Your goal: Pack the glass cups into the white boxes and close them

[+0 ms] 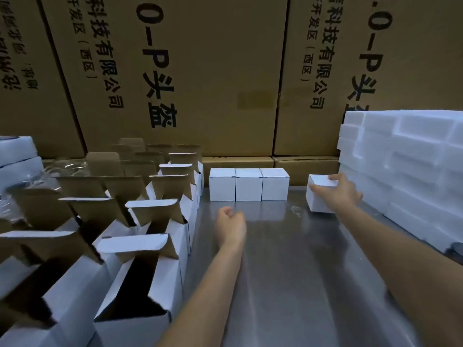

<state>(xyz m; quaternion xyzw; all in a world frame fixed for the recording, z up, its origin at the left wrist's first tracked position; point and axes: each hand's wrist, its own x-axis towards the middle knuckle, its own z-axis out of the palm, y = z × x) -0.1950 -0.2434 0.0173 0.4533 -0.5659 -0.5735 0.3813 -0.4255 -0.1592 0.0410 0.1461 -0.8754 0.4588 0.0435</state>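
My right hand [338, 191] grips a closed box [319, 196], fingers curled over its top and side; my left hand [229, 221] hovers loosely curled, empty. I judge I'm placing this box, so next it should slide left to join the row [249, 184] of three closed boxes. Left of the row stand many open boxes [140, 246], too many to count; glass cups [62, 169] sit behind them.

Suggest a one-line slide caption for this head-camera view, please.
Right hand grips a closed white box beside three closed boxes on the steel table; left hand hovers empty.
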